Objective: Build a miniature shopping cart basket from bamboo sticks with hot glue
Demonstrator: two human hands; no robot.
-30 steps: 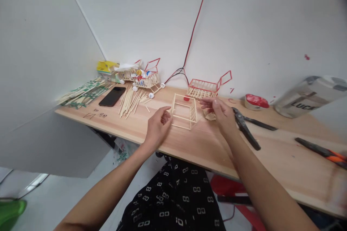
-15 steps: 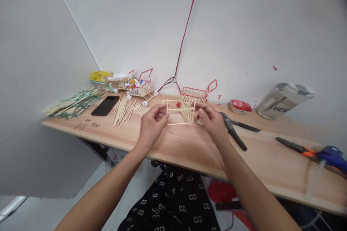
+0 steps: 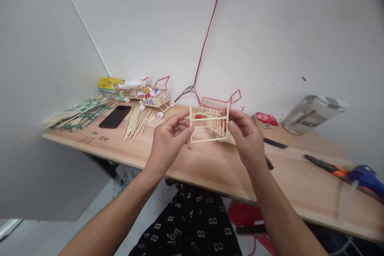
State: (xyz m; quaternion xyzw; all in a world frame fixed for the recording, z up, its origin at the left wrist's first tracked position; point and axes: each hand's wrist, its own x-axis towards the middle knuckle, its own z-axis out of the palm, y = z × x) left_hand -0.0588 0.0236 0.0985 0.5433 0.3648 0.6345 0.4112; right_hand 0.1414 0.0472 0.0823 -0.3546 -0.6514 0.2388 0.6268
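Between my hands, above the table, is a small frame of pale wooden sticks point(image 3: 209, 140) with a slatted side. My left hand point(image 3: 171, 138) pinches its left upright between thumb and fingers. My right hand point(image 3: 244, 134) is closed on its right upright. Behind the frame stands a miniature shopping cart with a red rim and handle point(image 3: 214, 102), partly hidden by the frame. Loose wooden sticks point(image 3: 138, 122) lie on the table to the left of my left hand.
A black phone point(image 3: 115, 117) and a pile of green-marked sticks point(image 3: 79, 112) lie left. Two stick carts point(image 3: 154, 98) stand by the wall, one holding bottle caps. To the right are a red-topped tub point(image 3: 266, 120), a LUCK container point(image 3: 313, 115), black-handled pliers point(image 3: 275, 143) and a blue-and-orange tool point(image 3: 364, 176).
Both hands have moved a little right and nearer with the stick frame, which has turned so that its front shows larger. My right hand now covers part of the pliers.
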